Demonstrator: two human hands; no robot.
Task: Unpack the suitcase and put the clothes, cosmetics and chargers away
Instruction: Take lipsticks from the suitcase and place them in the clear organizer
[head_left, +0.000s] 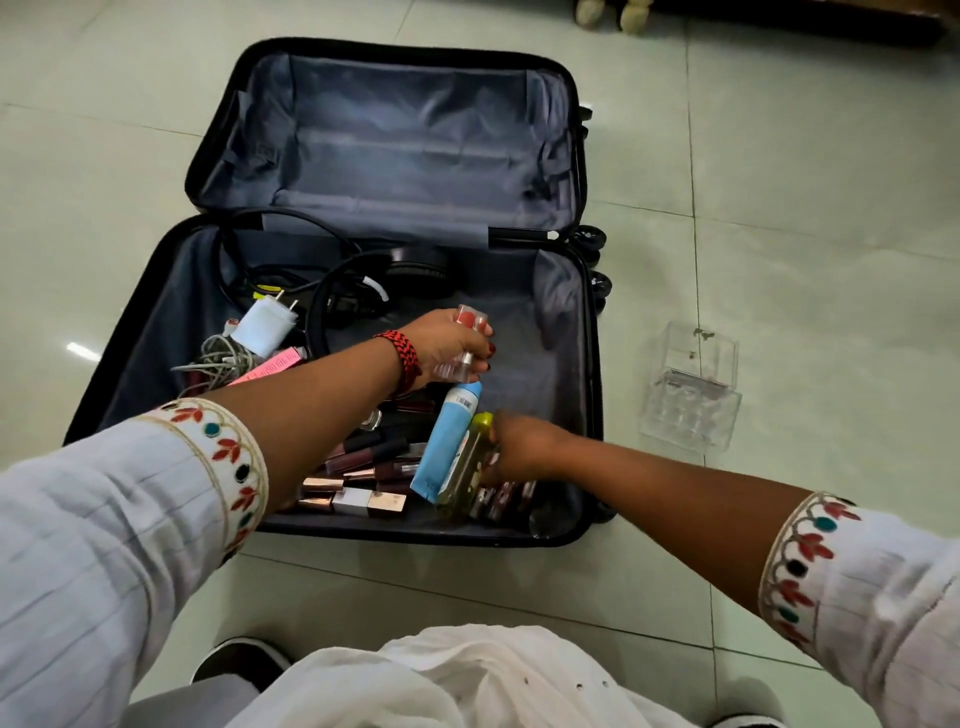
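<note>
Hands in the suitcase (551, 338) — left hand (448, 339) round a clear bottle (456, 365), right hand (524, 448) at the yellow bottle (466, 465) (grip unclear)

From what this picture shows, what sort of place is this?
Probably a room at home: glossy pale floor tiles, an open black hard-shell suitcase, a clear plastic organiser box beside it.

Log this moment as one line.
left hand: holds small clear bottles | right hand: at yellow bottle, grip unclear | suitcase: open on floor | clear organizer: beside it
</note>
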